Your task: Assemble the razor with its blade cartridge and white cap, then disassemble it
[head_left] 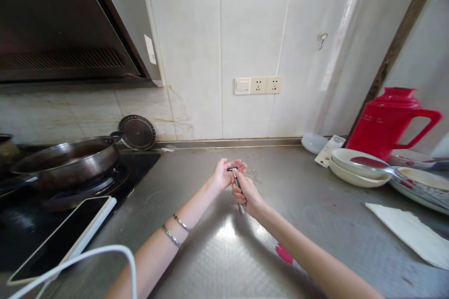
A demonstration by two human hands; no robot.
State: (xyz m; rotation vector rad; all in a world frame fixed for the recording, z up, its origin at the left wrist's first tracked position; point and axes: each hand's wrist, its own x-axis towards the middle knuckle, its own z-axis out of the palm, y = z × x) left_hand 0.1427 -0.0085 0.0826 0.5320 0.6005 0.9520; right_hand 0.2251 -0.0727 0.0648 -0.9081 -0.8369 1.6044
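Over the middle of the steel counter, my right hand (247, 193) is closed round the handle of a razor (235, 176). The razor has a small dark T-shaped head, a thin silver neck and a dark handle whose silvery end sticks out below my fist. My left hand (224, 174) is held palm up with its fingers stretched out to the right. The razor's head lies over this palm; whether it touches the skin I cannot tell. On the counter beneath my right forearm is a pink-red patch (284, 253).
A steel pan (66, 163) stands on the black stove at left, with a tablet-like device (63, 238) and white cable (105, 248) nearer. A dark round disc (137, 132) leans on the wall. At right are a red thermos (387, 124), stacked bowls (358, 175) and white paper (412, 233).
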